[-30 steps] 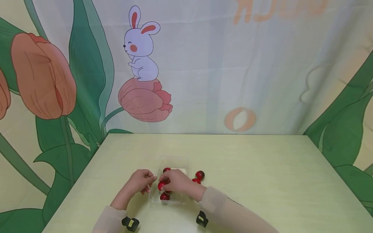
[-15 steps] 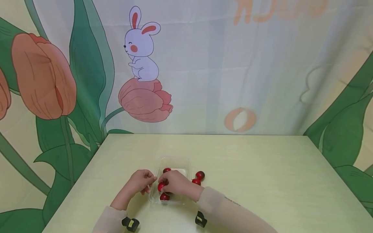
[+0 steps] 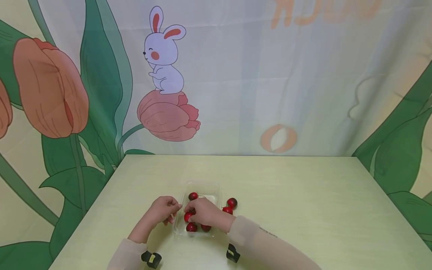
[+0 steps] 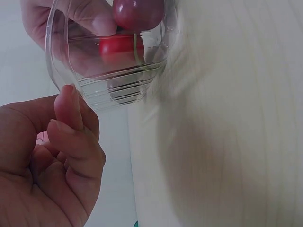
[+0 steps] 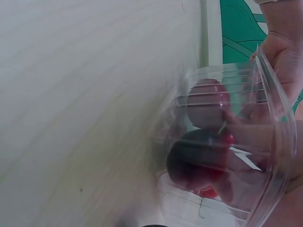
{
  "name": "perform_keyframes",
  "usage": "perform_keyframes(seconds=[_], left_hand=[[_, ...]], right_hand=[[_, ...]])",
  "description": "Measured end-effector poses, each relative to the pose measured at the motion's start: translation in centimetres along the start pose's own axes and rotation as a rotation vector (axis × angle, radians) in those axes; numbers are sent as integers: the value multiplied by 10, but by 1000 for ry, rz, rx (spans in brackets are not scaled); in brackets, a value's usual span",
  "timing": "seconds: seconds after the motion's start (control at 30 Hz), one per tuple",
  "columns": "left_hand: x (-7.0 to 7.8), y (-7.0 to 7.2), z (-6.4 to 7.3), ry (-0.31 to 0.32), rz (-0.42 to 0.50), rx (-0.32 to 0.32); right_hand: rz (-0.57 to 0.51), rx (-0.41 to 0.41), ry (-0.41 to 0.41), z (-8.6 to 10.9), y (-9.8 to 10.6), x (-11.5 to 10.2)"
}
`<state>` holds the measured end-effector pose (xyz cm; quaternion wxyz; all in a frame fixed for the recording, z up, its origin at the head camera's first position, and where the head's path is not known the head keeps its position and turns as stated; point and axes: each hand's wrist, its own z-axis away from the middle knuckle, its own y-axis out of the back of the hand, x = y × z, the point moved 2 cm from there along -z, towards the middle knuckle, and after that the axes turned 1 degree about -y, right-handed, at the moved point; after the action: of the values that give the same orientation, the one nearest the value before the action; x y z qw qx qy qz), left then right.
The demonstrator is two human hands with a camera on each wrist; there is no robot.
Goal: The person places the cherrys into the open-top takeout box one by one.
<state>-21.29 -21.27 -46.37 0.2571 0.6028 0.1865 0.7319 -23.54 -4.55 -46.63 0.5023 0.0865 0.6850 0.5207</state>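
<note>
A clear plastic box [image 3: 210, 187] sits on the table with several red cherries in it. My left hand [image 3: 162, 210] pinches the box's left rim between thumb and forefinger. Reaching into the box, my right hand [image 3: 205, 212] holds a red cherry [image 3: 188, 217] at its fingertips. One cherry [image 3: 193, 196] lies at the back of the box, another [image 3: 191, 227] at the front, and a third [image 3: 206, 228] shows below my right hand. Through the box wall, the right wrist view shows a dark cherry [image 5: 196, 158]; a bright red cherry [image 4: 118, 49] appears in the left wrist view.
Just right of the box, a dark red cherry [image 3: 232, 203] and a brighter cherry [image 3: 227, 210] lie on the pale table [image 3: 297, 210]. A printed curtain [image 3: 229, 75] hangs behind the table's far edge.
Cherries in the box have shifted slightly, and one now shows below my right hand. The held cherry has moved a little to the right. My left hand stays at the rim.
</note>
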Motion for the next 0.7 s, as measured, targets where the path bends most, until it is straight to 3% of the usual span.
perform_keyframes(seconds=[0.7], left_hand=[[3, 0, 1, -10, 7, -12]], right_hand=[[90, -11, -5, 3, 1, 3]])
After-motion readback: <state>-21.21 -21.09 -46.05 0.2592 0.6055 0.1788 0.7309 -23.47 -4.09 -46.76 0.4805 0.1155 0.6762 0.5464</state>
